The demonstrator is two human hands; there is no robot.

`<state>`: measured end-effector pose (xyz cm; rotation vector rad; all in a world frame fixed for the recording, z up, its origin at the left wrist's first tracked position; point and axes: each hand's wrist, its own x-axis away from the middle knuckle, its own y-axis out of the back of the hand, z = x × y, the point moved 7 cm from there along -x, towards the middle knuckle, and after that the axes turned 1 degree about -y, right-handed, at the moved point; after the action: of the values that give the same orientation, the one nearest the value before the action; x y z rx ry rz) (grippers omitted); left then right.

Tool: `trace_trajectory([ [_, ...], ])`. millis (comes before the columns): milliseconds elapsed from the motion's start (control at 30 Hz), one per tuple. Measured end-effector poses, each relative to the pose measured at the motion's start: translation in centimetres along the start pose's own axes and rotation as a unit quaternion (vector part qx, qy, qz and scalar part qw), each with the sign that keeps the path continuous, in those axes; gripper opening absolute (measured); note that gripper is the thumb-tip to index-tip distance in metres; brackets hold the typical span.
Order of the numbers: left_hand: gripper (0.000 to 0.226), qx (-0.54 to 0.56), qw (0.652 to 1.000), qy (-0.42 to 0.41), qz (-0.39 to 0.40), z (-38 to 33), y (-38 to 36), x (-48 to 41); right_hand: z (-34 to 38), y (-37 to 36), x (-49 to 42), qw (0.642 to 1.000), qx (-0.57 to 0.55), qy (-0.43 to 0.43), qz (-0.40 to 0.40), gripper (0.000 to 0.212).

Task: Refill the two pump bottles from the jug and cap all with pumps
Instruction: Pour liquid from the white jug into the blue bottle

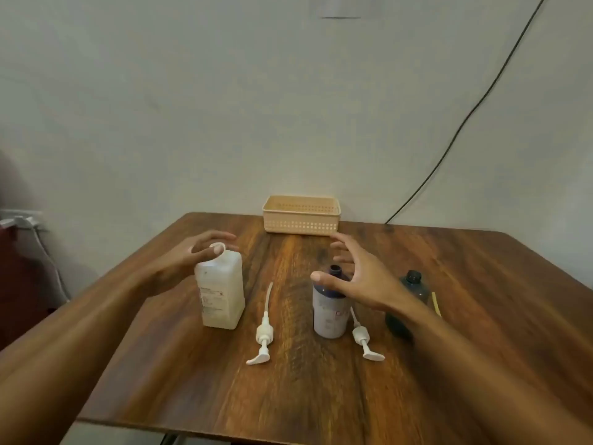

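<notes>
Wooden table (288, 396) bears jug (221, 293) and basket (301, 220) before pale wall (224, 107).

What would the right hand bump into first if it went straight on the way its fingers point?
Probably the basket at the far edge of the table: the right hand, spread above the open bottle, points toward it. Depth is hard to judge.

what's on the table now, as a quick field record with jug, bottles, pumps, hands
jug: upright, open
pale bottle: upright, uncapped, centre
dark bottle: upright, no pump on, partly hidden
long pump: flat, between jug and pale bottle
short pump: flat, beside pale bottle
left hand: open at jug's top
right hand: open over pale bottle
basket: farthest back
</notes>
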<state>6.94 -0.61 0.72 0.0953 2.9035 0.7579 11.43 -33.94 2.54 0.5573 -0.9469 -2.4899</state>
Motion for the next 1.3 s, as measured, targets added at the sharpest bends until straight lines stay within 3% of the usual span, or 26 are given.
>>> trace_trajectory([
  [167,0.107,0.003,0.999,0.02,-0.026,3.1,-0.5,1.4,-3.1,-1.7,1.2,0.999,-0.011,-0.024,0.021,0.115],
  [367,0.111,0.132,0.989,0.028,-0.061,5.8,-2.8,2.3,-5.5,-2.6,1.8,0.999,-0.033,-0.027,0.0,0.101],
  [633,0.081,0.192,0.98,0.005,-0.047,6.0,-3.1,2.5,-7.0,-3.0,2.0,0.995,-0.075,-0.056,-0.024,0.072],
  [733,0.069,0.172,0.983,-0.003,-0.062,5.7,-3.1,2.4,-6.9,-2.8,2.3,0.994,-0.085,-0.058,-0.032,0.075],
  [967,0.073,0.147,0.985,-0.032,-0.087,3.3,-2.6,2.5,-5.3,-1.8,2.7,0.994,-0.086,-0.035,-0.063,0.07],
  [1100,0.085,0.127,0.983,-0.06,-0.117,1.0,-2.3,2.9,-3.7,-1.0,2.7,0.991,-0.104,-0.012,-0.079,0.08],
  [1300,0.083,0.133,0.982,-0.079,-0.107,-3.6,-3.0,2.4,-1.5,0.7,2.7,0.985,-0.135,0.021,-0.105,0.098],
])
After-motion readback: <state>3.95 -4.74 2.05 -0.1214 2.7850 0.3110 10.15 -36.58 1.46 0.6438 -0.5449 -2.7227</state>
